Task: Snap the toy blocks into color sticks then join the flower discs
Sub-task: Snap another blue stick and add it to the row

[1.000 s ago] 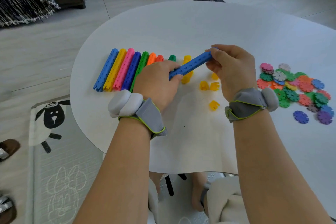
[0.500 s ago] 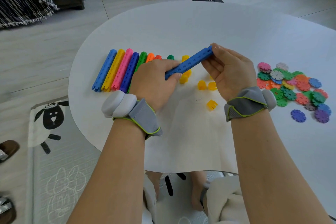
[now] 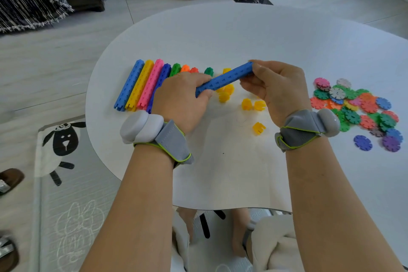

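No words, numbers, brand marks or signs can be read on anything in view

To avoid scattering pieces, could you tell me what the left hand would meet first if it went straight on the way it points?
Probably the loose yellow blocks just beyond the left hand; its height above them is unclear.
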Tool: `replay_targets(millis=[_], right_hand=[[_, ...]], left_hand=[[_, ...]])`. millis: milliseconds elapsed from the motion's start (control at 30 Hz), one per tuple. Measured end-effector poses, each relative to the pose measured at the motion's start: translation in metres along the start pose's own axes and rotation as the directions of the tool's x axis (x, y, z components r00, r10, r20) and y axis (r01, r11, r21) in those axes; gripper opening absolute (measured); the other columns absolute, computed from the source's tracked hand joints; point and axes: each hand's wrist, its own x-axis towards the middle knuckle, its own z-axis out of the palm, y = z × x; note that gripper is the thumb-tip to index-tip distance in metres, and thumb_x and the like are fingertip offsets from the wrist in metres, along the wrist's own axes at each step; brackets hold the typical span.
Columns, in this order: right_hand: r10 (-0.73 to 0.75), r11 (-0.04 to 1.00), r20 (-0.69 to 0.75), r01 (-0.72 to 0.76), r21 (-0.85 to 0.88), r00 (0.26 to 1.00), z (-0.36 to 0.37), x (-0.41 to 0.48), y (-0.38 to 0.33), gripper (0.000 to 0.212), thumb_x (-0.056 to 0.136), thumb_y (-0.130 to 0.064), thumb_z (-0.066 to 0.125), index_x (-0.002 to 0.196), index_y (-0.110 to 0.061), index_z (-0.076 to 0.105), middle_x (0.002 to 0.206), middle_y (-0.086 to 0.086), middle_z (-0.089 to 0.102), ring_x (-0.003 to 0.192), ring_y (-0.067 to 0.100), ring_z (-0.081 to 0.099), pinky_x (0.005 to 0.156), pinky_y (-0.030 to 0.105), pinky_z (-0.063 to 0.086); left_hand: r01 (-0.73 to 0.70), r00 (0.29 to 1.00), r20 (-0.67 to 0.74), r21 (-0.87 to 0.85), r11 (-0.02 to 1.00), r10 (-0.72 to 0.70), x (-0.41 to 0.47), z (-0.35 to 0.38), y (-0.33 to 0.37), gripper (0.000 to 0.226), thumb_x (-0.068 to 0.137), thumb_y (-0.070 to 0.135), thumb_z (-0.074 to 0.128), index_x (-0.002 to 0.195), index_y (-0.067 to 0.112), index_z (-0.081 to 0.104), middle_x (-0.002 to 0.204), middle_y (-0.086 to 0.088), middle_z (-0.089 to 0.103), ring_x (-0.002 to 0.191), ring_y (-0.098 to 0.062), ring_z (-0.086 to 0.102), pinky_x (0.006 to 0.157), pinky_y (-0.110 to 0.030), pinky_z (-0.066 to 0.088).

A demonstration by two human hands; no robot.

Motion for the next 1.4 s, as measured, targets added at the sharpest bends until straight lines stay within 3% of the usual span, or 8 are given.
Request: replay_targets(millis=[267, 367, 433, 600, 700, 933, 1200, 1400], right_hand=[[-0.018, 1.0, 0.108, 0.017, 0.019, 0.994, 0.004, -0.017, -0.008, 0.011, 0.088, 0.003, 0.059, 0.098, 0.001, 0.063, 0.09, 0.021, 0.065, 0.072, 0.027, 0.07, 0.068, 0.026, 0.056], [-0.071, 0.995, -0.024, 0.069, -0.068, 0.997, 0.008, -0.027, -0.002, 0.008, 0.083, 0.001, 0.065, 0.087, -0.005, 0.065, 0.087, 0.016, 0.067, 0.071, 0.026, 0.072, 0.07, 0.032, 0.058], [-0.19, 0.949, -0.167, 0.138, -0.283, 0.968, 0.012, -0.034, 0.009, 0.01, 0.077, -0.01, 0.068, 0.08, -0.02, 0.066, 0.081, 0.0, 0.069, 0.072, 0.022, 0.071, 0.076, 0.036, 0.057], [-0.352, 0.692, -0.074, 0.206, -0.692, 0.933, 0.024, -0.052, 0.027, 0.023, 0.08, -0.02, 0.068, 0.102, -0.016, 0.072, 0.097, -0.001, 0.07, 0.096, 0.013, 0.06, 0.078, 0.0, 0.03], [-0.363, 0.659, 0.003, 0.259, -0.706, 0.932, 0.027, -0.054, 0.026, 0.024, 0.082, -0.017, 0.064, 0.105, -0.014, 0.072, 0.105, -0.002, 0.07, 0.102, 0.011, 0.058, 0.08, -0.005, 0.026], [-0.241, 0.713, 0.087, 0.237, -0.66, 0.967, 0.036, -0.055, 0.02, 0.029, 0.084, -0.012, 0.059, 0.111, -0.014, 0.07, 0.112, -0.001, 0.069, 0.105, 0.016, 0.063, 0.094, 0.021, 0.042], [-0.195, 0.768, -0.011, 0.146, -0.623, 0.981, 0.033, -0.051, 0.014, 0.027, 0.086, -0.019, 0.062, 0.112, -0.02, 0.07, 0.108, -0.005, 0.071, 0.098, 0.008, 0.065, 0.092, 0.021, 0.044], [-0.211, 0.77, 0.005, 0.169, -0.616, 0.977, 0.032, -0.049, 0.015, 0.025, 0.085, -0.02, 0.064, 0.109, -0.018, 0.071, 0.102, -0.004, 0.071, 0.095, 0.009, 0.066, 0.091, 0.021, 0.045]], left_hand=[[0.118, 0.976, -0.164, -0.165, 0.979, -0.145, 0.008, 0.001, -0.006, 0.04, 0.09, 0.01, 0.052, 0.129, 0.014, 0.053, 0.128, -0.006, 0.056, 0.107, -0.017, 0.057, 0.093, -0.017, 0.033], [0.118, 0.981, -0.126, -0.228, 0.966, -0.149, 0.009, 0.005, 0.001, 0.044, 0.091, 0.007, 0.049, 0.135, 0.013, 0.044, 0.136, -0.003, 0.048, 0.112, -0.013, 0.056, 0.087, -0.01, 0.03], [0.092, 0.989, -0.09, -0.248, 0.964, -0.118, 0.01, 0.009, 0.007, 0.042, 0.09, 0.005, 0.049, 0.132, 0.013, 0.047, 0.132, -0.005, 0.05, 0.112, -0.016, 0.056, 0.093, -0.02, 0.037], [0.03, 0.999, -0.011, -0.08, 0.996, -0.03, 0.003, 0.016, 0.015, 0.037, 0.091, 0.006, 0.046, 0.127, 0.014, 0.054, 0.129, -0.006, 0.052, 0.12, -0.02, 0.046, 0.097, -0.021, 0.029], [0.051, 0.999, 0.012, 0.002, 0.999, -0.051, 0.0, 0.016, 0.012, 0.04, 0.094, 0.013, 0.044, 0.133, 0.02, 0.049, 0.138, 0.001, 0.046, 0.129, -0.018, 0.039, 0.104, -0.032, 0.028], [0.058, 0.991, 0.109, 0.195, 0.979, -0.081, 0.001, 0.019, 0.007, 0.04, 0.097, 0.024, 0.039, 0.135, 0.034, 0.043, 0.147, 0.015, 0.035, 0.142, -0.012, 0.015, 0.11, -0.049, 0.013], [0.001, 0.975, 0.209, 0.344, 0.939, -0.077, -0.007, 0.024, 0.005, 0.038, 0.096, 0.028, 0.035, 0.13, 0.044, 0.042, 0.158, 0.009, 0.0, 0.144, -0.024, -0.013, 0.11, -0.061, -0.005], [0.153, 0.983, 0.058, 0.263, 0.952, -0.174, -0.006, 0.017, 0.002, 0.042, 0.096, 0.024, 0.039, 0.129, 0.05, 0.043, 0.157, 0.009, 0.007, 0.144, -0.022, -0.003, 0.112, -0.056, -0.001]])
